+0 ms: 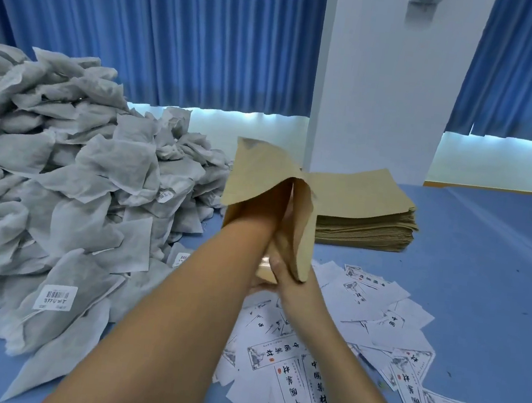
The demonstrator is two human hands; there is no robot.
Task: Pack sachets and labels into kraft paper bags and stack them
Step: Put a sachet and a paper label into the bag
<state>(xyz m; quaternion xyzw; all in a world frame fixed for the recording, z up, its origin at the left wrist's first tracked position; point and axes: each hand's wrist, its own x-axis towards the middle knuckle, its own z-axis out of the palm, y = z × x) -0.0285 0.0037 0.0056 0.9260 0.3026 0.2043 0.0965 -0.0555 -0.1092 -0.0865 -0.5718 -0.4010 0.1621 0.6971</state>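
Bag (261, 174) mouth edge held in right grip (285, 284), above scattered labels (376, 302).

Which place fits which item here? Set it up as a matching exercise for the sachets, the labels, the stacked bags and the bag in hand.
Things:
1. sachets
2. labels
3. stack of kraft bags
4. open kraft bag

Places:
A. held up, gripped by the right hand
B. heaped at the left
C. scattered at the near right
D. lying flat behind the held bag

Pairs: 1-B, 2-C, 3-D, 4-A
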